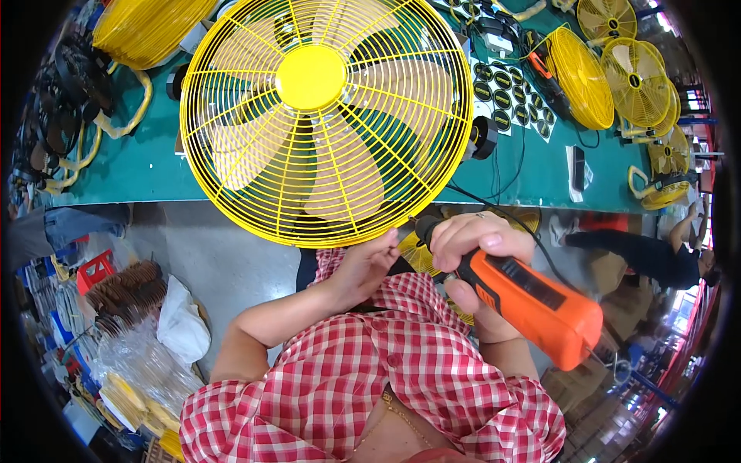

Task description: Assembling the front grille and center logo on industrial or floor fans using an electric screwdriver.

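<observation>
A large yellow fan [310, 77] with a round wire guard and pale blades stands upright at the table's near edge, facing me. My right hand [475, 243] is wrapped round an orange electric screwdriver [532, 305], its black nose pointing at the guard's lower right rim. My left hand [364, 270] is at the bottom of the rim, thumb and fingers pinched together at its edge. Whatever lies between those fingertips is too small to make out. Whether the screwdriver's tip touches the rim cannot be told.
The green table [154, 166] runs across in front of me. Stacked yellow guards [150, 31] lie at the far left, black motor parts [77, 85] beside them. A sheet of round black labels [513, 100] and another yellow guard [580, 77] lie on the right. A black cord [540, 243] trails nearby. Another person [656, 251] is at right.
</observation>
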